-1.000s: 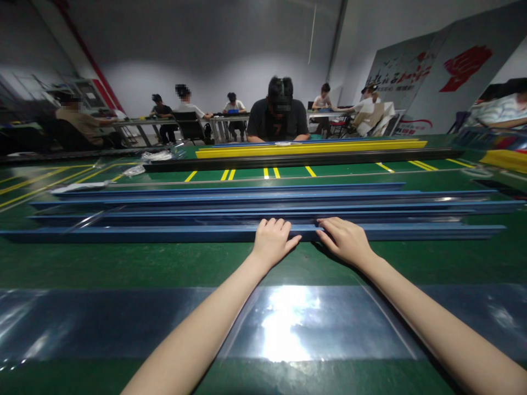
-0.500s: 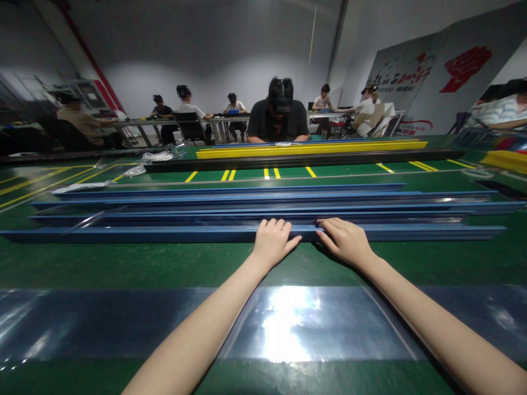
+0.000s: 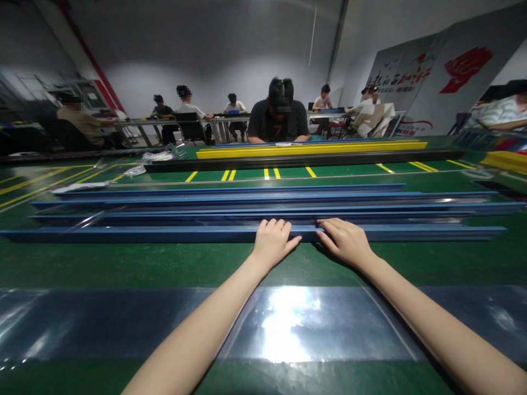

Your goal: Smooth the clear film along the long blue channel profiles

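Observation:
Both hands are at the long blue channel strip [image 3: 144, 235] closest to me, which lies crosswise on the green table. Four fingers of my left hand [image 3: 272, 241] bend over its top edge, with the thumb along the near face. To the right, a short gap away, my right hand [image 3: 343, 240] grips the same strip, fingers over the top and thumb in front. The fingertips behind the strip are partly hidden. Just beyond lie several more blue strips [image 3: 263, 208], roughly parallel. Under my forearms stretches a shiny plastic sheet [image 3: 123, 323].
A black strip [image 3: 321, 160] and a yellow strip [image 3: 313, 148] lie farther across the table, near a seated person [image 3: 278, 112]. Crumpled clear plastic [image 3: 158, 157] is at the back left. A dark flat object [image 3: 502, 189] lies at the right. Several people sit behind.

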Available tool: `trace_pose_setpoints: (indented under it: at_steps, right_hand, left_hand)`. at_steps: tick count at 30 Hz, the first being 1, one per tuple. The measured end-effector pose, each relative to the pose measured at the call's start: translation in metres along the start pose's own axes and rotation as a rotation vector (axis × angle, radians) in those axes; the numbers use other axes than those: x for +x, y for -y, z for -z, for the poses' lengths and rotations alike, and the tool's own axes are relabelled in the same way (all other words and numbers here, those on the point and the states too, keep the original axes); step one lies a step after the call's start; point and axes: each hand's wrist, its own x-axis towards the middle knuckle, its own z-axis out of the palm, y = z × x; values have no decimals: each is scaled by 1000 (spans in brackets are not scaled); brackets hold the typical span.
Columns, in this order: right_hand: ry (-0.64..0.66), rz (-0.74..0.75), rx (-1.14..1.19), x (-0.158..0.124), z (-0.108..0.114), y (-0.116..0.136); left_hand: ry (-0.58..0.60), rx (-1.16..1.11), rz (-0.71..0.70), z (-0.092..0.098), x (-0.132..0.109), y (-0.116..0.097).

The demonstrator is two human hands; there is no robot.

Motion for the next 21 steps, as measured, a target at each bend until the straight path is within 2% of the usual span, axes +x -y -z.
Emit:
trace_pose_setpoints:
  at_steps: [21]
  right_hand:
    - [-14,4,3,-1,-1,-1]
  left_hand:
    - [-10,-25,3,0,-1,0]
